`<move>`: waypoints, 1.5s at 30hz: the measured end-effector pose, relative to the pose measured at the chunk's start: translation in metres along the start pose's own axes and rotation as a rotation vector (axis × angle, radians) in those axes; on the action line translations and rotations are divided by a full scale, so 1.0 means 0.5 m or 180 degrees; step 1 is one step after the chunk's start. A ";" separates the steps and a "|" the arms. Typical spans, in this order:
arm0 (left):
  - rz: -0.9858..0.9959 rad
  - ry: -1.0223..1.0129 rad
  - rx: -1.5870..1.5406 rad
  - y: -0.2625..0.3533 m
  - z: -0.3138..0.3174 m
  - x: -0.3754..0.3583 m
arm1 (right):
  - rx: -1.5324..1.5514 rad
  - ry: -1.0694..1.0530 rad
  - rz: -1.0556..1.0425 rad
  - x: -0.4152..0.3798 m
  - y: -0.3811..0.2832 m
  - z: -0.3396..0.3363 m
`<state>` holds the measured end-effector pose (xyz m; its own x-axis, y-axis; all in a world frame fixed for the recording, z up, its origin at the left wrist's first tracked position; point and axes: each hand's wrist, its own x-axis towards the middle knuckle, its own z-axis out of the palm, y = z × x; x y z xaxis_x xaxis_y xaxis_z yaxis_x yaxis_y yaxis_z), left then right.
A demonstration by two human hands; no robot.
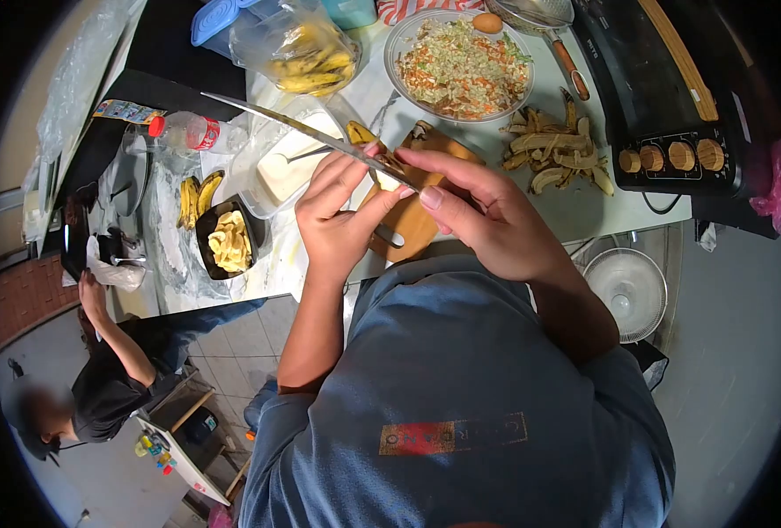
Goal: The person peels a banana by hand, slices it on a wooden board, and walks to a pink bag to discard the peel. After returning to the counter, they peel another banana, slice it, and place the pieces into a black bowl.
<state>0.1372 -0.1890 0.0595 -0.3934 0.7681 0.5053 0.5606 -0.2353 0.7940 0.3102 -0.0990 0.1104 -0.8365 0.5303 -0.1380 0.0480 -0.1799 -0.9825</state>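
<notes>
My left hand (338,207) pinches a small piece of banana (386,181), pale flesh with some dark peel, between thumb and fingers. My right hand (487,198) is closed at the near end of a long knife (311,132); its handle is hidden. The blade points to the upper left and crosses over my left fingers. Both hands are above a wooden cutting board (439,220). Left of them is a white tub (267,207) of pale batter or cream. A black bowl (204,251) holds pale yellow pieces, with unpeeled bananas (198,198) behind it.
Banana peels (553,150) are heaped on the right, near a black oven (672,114). A large bowl (397,75) holds shredded vegetables and an egg (487,24). Bagged bananas (311,66) and a plastic bottle (188,132) are at the back left. Another person (113,378) reaches to the counter.
</notes>
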 end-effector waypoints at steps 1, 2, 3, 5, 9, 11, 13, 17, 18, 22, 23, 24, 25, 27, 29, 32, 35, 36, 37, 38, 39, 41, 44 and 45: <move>0.0103 -0.0023 0.0140 0.000 0.000 0.001 | 0.0001 0.0002 0.0001 0.001 -0.001 0.000; 0.0100 -0.0024 0.0139 0.000 0.000 0.000 | -0.0029 -0.0029 0.0005 0.001 -0.002 -0.001; 0.0078 0.0003 0.0174 0.000 0.001 -0.001 | -0.0059 -0.0058 0.0007 0.001 -0.004 -0.001; 0.0056 0.0028 0.0209 -0.001 0.001 -0.002 | -0.0084 -0.0056 0.0052 0.000 -0.007 -0.002; 0.0213 0.0050 0.0259 -0.006 0.001 -0.001 | -0.0033 -0.0029 0.0179 -0.001 -0.004 0.000; 0.0243 0.0065 0.0237 -0.008 0.001 -0.002 | -0.0004 -0.0035 0.0184 -0.001 -0.005 0.001; 0.0337 0.0104 0.0256 -0.010 0.000 -0.002 | 0.0024 -0.0031 0.0189 -0.001 -0.006 0.002; 0.0381 0.0006 0.0345 -0.009 -0.007 -0.003 | 0.0101 -0.0030 0.0130 -0.001 -0.001 0.004; 0.0380 -0.0006 0.0410 -0.008 -0.008 -0.003 | 0.0092 -0.0024 0.0109 0.000 0.001 0.004; 0.0482 0.0012 0.0480 -0.008 -0.010 -0.001 | 0.0193 0.0024 0.0197 0.002 -0.002 0.006; 0.0481 0.0014 0.0481 -0.006 -0.009 -0.001 | 0.0170 0.0035 0.0166 0.003 0.001 0.005; 0.0469 0.0042 0.0540 -0.003 -0.008 -0.001 | 0.0148 0.0048 0.0134 0.004 0.003 0.005; 0.0457 0.0068 0.0599 -0.001 -0.008 -0.001 | 0.0149 0.0047 0.0133 0.004 0.001 0.004; 0.0519 0.0066 0.0624 -0.005 -0.009 -0.002 | 0.0369 0.0021 0.0316 0.005 -0.003 0.002; 0.0579 0.0067 0.0651 -0.009 -0.008 -0.003 | 0.0410 0.0067 0.0378 0.007 0.004 0.003; 0.0633 0.0129 0.0646 -0.009 -0.004 -0.003 | 0.0515 0.0112 0.0486 0.010 0.002 0.002; 0.0628 0.0120 0.0634 -0.001 0.000 0.001 | 0.0727 0.0085 0.0576 0.010 0.002 -0.003; 0.0607 0.0206 0.0590 0.002 0.005 0.003 | 0.0877 0.0058 0.0619 0.010 0.002 -0.004; 0.0584 0.0289 0.0547 0.004 0.007 0.004 | 0.0875 0.0052 0.0621 0.011 0.001 -0.003; 0.0579 0.0293 0.0549 0.003 0.007 0.003 | 0.0964 0.0080 0.0619 0.012 -0.002 -0.001; 0.0537 0.0296 0.0484 0.002 0.008 0.002 | 0.1051 0.0108 0.0613 0.012 -0.004 -0.001; 0.0497 0.0303 0.0416 -0.003 0.009 0.001 | 0.1103 0.0126 0.0597 0.016 0.005 -0.003; 0.0371 0.0298 0.0108 -0.015 0.008 -0.007 | 0.1175 0.0104 0.0629 0.019 -0.001 -0.017; 0.0274 0.0298 -0.0103 -0.018 0.008 -0.010 | 0.1194 0.0067 0.0677 0.019 -0.004 -0.021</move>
<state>0.1371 -0.1885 0.0486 -0.4118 0.6856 0.6003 0.5721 -0.3182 0.7559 0.3080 -0.0850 0.1095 -0.8179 0.4649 -0.3390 0.0133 -0.5738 -0.8189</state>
